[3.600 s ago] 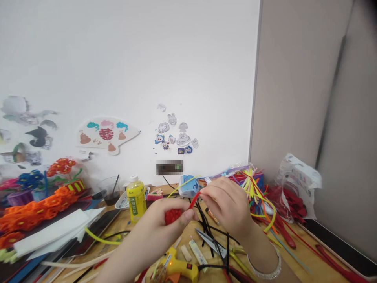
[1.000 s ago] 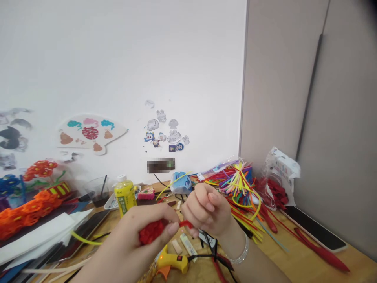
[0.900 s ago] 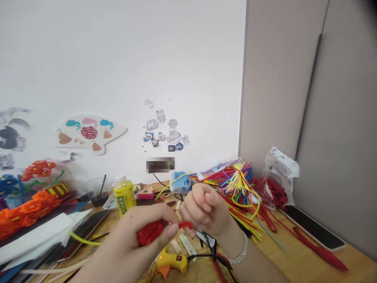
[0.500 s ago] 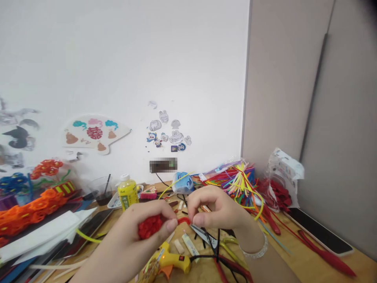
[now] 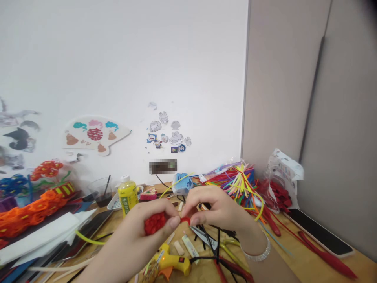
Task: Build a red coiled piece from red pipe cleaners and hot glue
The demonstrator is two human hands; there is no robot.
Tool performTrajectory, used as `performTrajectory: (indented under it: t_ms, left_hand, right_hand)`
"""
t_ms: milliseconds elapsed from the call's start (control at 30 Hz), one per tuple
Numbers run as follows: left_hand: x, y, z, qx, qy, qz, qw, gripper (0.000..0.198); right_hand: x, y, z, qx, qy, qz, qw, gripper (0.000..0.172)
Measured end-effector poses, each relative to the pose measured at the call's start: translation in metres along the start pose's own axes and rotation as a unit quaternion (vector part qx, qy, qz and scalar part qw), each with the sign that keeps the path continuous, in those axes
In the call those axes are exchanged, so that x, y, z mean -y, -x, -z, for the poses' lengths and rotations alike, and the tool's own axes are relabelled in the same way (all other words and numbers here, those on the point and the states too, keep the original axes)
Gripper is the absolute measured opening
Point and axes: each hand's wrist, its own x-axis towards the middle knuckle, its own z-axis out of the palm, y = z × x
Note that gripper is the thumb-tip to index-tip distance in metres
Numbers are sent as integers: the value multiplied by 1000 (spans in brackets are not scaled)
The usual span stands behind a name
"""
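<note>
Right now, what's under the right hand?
Scissors and black strands lie below the right hand on the wooden table. The spot directly beneath the palm is covered, as is most of the red stem at the red bundle.

Your left hand (image 5: 134,228) grips a red pipe-cleaner cluster (image 5: 154,223); your right hand (image 5: 218,212) pinches its red stem (image 5: 185,220), above a yellow glue gun (image 5: 169,264).

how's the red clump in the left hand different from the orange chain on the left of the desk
The red clump is small and compact, while the orange chain is long. The clump is held in the left hand; the chain lies at the far left of the wooden desk. Both look knobbly.
</note>
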Motion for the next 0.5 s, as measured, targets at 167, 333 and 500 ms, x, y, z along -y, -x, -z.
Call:
performTrajectory:
  t_ms: [167,333,500]
  left_hand:
    - [-1,-2,-1,-45,21,5,999,25]
    - [-2,0,-2,-67,48,-1,997,24]
    - [0,-1,-4,-86,56,2,995,24]
  right_hand:
    - [-2,0,-5,-59,5,34,998,18]
    - [-4,0,-8,-77,-42,6,996,19]
    - [-5,-1,-12,-105,-85,-6,991,17]
